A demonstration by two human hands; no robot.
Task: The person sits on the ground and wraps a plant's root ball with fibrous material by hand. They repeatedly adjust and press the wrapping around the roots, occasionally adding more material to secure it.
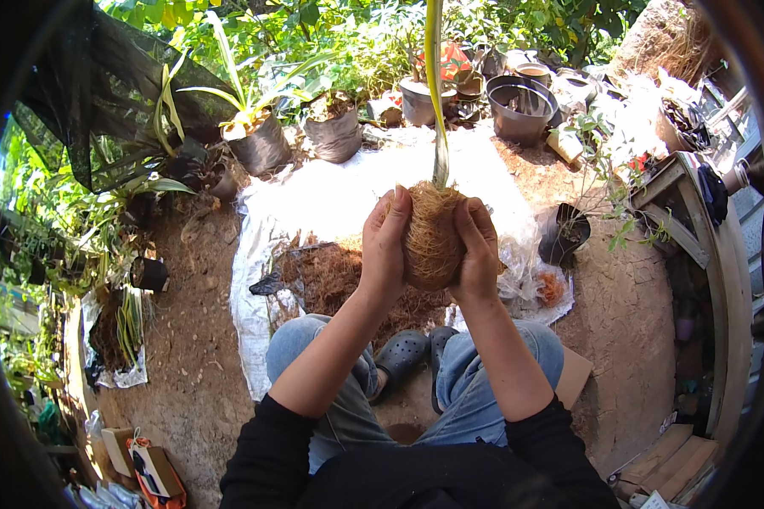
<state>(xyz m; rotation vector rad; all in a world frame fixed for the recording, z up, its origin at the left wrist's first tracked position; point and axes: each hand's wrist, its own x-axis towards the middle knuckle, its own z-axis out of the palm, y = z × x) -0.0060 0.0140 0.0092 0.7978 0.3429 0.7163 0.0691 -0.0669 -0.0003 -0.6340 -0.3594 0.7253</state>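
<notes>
Between my left hand (385, 245) and my right hand (477, 248) is an oval root ball wrapped in brown coconut fibre (434, 238). Both hands press its sides, thumbs uppermost, and hold it raised above the ground. One long yellow-green leaf (441, 108) rises upright from its top and runs out of view. Below and behind the hands, loose brown coir (337, 273) lies heaped on a white woven sheet (254, 343). Strong sunlight washes out much of the sheet. The palms and most fingertips are hidden behind the ball.
Potted plants and a black plastic pot (521, 108) line the far side. A small black pot with a leafy shrub (563, 234) stands right of the sheet. Orange fibre (551, 288) lies beside clear plastic. A wooden frame (700, 216) is at the right; dark netting (121, 95) hangs upper left.
</notes>
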